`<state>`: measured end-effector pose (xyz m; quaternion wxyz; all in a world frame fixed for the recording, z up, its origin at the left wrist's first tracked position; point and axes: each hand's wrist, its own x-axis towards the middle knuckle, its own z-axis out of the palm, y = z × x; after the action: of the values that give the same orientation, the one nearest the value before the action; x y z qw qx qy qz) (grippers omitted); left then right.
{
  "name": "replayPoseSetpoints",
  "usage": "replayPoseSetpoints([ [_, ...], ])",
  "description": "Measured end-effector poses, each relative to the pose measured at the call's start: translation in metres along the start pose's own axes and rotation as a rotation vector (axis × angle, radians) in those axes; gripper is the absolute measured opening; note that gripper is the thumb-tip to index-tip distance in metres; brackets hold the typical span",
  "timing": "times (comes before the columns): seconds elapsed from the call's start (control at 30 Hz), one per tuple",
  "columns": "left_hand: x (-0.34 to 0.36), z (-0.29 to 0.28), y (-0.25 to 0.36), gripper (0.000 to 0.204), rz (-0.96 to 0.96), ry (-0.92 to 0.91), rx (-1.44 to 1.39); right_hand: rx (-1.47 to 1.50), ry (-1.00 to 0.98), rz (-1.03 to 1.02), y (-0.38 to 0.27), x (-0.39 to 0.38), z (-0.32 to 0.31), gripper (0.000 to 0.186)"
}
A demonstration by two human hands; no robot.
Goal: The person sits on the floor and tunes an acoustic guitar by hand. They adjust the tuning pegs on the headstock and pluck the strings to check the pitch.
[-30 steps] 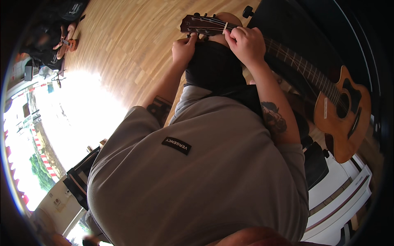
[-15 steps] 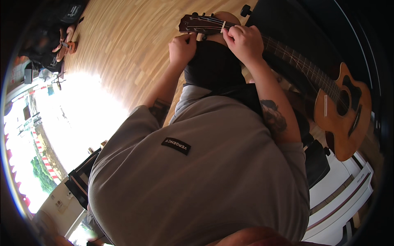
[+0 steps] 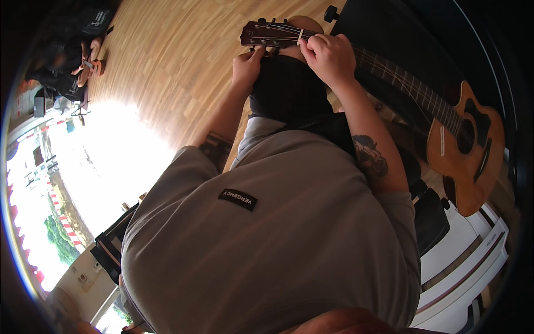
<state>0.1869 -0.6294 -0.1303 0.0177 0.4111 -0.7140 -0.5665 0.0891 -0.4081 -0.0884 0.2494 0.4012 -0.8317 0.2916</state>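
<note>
An acoustic guitar lies across my lap and to my right, its light wooden body (image 3: 445, 158) at the right and its dark headstock (image 3: 270, 34) at the top centre. Below the headstock's near edge, my left hand (image 3: 246, 69) is closed, thumb and finger pinched on a tuning peg (image 3: 262, 50) that they mostly cover. My right hand (image 3: 332, 58) is closed too, at the neck beside the pale nut (image 3: 301, 34). Its fingertips pinch a guitar string, partly hidden by the fingers. Along the fretboard (image 3: 411, 89) a string bows away loosely.
Wooden flooring (image 3: 178, 50) spreads ahead and to the left. A seated person (image 3: 69, 64) with a small stringed instrument is at the far upper left. Beyond the guitar stands a dark panel (image 3: 384, 28) with a black knob (image 3: 331, 13). White furniture (image 3: 473, 267) is at lower right.
My left hand has turned slightly at the tuning peg and its fingers have shifted. My right hand stays at the nut, nearly still. The guitar has barely moved.
</note>
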Motion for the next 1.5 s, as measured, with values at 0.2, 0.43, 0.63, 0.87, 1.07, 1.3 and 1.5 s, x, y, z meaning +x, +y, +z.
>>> replayPoseSetpoints([
  [0.2,0.004,-0.003,-0.005,0.044,-0.192,-0.195,-0.464,-0.016,0.029,-0.008,0.002,-0.001,0.001,0.038],
  [0.43,0.001,-0.007,-0.002,0.042,0.018,-0.071,-0.175,0.027,0.059,-0.041,0.007,-0.001,0.004,0.04],
  [0.63,0.011,-0.007,-0.005,0.031,-0.367,-0.398,-0.724,-0.004,0.018,-0.011,0.004,-0.001,0.001,0.04],
  [0.87,-0.004,-0.002,-0.004,0.03,0.227,0.054,0.102,-0.009,0.02,-0.009,0.004,-0.002,0.004,0.04],
  [1.07,-0.026,-0.008,0.032,0.026,0.392,0.055,0.466,-0.009,-0.001,0.006,0.007,-0.004,0.003,0.037],
  [1.3,0.036,-0.014,-0.025,0.017,-0.33,-0.394,-0.676,-0.006,-0.012,0.035,0.002,-0.006,-0.002,0.025],
  [1.5,0.004,0.001,-0.011,0.024,0.104,0.028,-0.16,-0.046,-0.005,0.011,0.005,-0.007,0.0,0.033],
])
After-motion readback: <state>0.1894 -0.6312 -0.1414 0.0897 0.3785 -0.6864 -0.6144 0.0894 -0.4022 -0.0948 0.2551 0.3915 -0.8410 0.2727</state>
